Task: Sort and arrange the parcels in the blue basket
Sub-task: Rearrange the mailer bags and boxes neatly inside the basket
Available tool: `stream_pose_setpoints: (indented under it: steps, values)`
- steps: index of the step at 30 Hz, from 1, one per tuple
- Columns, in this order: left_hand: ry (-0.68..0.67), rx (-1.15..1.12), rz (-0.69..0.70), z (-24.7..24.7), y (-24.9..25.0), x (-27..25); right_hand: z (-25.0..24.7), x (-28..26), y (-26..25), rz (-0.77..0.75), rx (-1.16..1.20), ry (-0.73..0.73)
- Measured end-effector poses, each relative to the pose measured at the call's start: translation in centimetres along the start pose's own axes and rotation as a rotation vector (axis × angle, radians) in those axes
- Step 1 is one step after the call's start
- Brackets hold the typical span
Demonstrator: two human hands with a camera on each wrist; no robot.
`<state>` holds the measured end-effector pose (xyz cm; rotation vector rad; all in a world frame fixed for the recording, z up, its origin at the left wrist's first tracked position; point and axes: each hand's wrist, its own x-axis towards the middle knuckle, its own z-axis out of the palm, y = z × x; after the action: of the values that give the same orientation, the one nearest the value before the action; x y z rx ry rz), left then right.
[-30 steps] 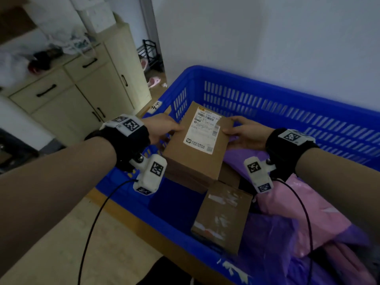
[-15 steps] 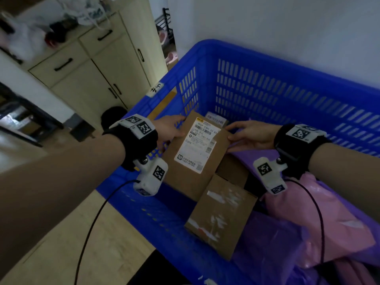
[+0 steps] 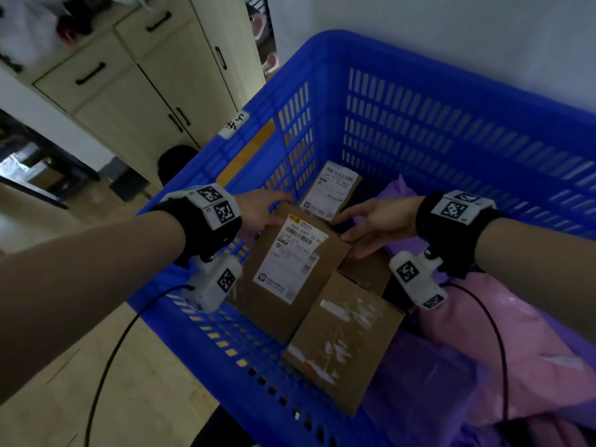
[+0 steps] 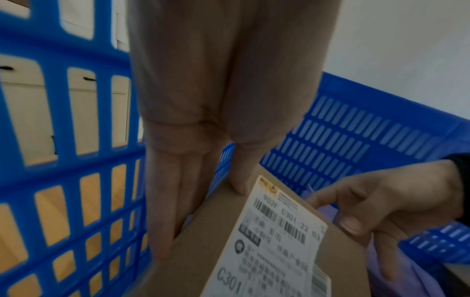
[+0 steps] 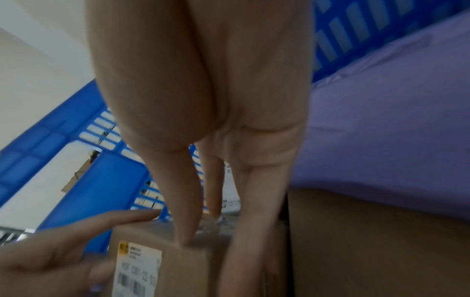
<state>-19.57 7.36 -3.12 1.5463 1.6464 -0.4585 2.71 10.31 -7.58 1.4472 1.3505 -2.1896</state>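
Left hand [image 3: 258, 211] grips the labelled cardboard box [image 3: 287, 272] at its far left corner: thumb on the top face, fingers [image 4: 165, 211] straight down the side next to the basket wall. Right hand [image 3: 377, 221] grips the same box at its far right corner: thumb on the top edge, fingers [image 5: 254, 231] down the right side. Both hands pinch the box between them.

The box sits tilted inside the blue basket [image 3: 451, 130], near its left wall, white shipping label [image 3: 290, 262] facing up; "C301" legible in the left wrist view.

Basket contents:
- second labelled box [image 3: 332, 190] just beyond the held one, against the far left corner;
- plain taped box [image 3: 345, 340] nearer the camera, touching the held box's near edge;
- purple bag [image 3: 419, 398] and pink bag [image 3: 516, 343] filling the right side.

A handwritten tag [image 3: 233, 124] is stuck on the basket's left rim. Outside the basket: beige cabinet [image 3: 135, 79] on the left, wood floor [image 3: 145, 382] below.
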Motion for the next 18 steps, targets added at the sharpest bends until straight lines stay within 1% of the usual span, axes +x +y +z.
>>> stream_pose_setpoints:
  steps: [2,5,8,10,12,14,16,18]
  values:
    - [-0.003,0.052,-0.001,0.0,0.3,0.1,0.5,0.5,0.0,0.024,-0.063,-0.035]
    - [0.013,0.178,0.019,0.2,0.9,1.0,1.1,1.5,0.1,0.061,-0.153,-0.029]
    - [0.043,0.296,0.061,0.8,1.2,1.7,1.0,2.2,0.0,0.077,-0.165,-0.029]
    - [0.035,0.369,0.082,1.5,1.2,2.4,0.7,2.6,-0.1,0.086,-0.169,-0.019]
    - [0.025,0.453,0.073,2.4,1.1,3.2,0.7,2.8,-0.1,0.092,-0.188,0.015]
    - [0.011,0.48,0.067,3.2,1.0,3.4,0.9,3.2,0.1,0.089,-0.2,0.059]
    - [-0.026,0.474,0.138,3.3,0.9,3.2,1.0,3.6,0.3,0.076,-0.217,0.099]
    - [-0.097,0.499,0.183,3.2,0.8,3.0,1.2,3.8,0.4,0.079,-0.233,0.11]
